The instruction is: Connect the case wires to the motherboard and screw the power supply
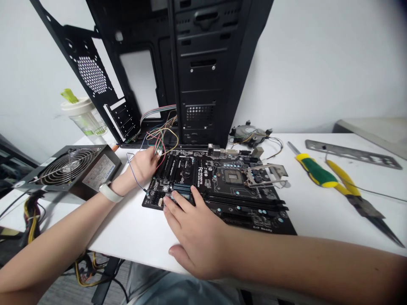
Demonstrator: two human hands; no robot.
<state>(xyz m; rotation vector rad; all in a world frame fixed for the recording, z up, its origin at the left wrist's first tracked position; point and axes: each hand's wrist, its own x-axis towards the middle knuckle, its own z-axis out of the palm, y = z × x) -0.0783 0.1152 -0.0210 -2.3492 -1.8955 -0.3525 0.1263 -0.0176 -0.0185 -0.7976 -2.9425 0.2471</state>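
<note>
1. We note our left hand [146, 164] at the left edge of the motherboard [237, 178], its fingers pinched on thin coloured wires [161, 136] that run out of the open computer case [206, 72].
2. A blue strand loops beside that hand, down toward the board's near-left corner.
3. Our right hand [199, 233] lies palm down, fingers released and spread, their tips at the ribbed heatsink [182, 189].
4. We find the motherboard flat on the bench [127, 237], in front of the case; the CPU socket [234, 177] has its metal frame raised.
5. Left of the board: power supply [71, 167], fan grille up; lidded cup [89, 123] behind it.
6. Behind, right of the case: CPU cooler [250, 133].
7. Far right, we log a green-and-yellow screwdriver [318, 170] against needle-nose pliers [365, 207], slotted metal plate [352, 155] beyond.
</note>
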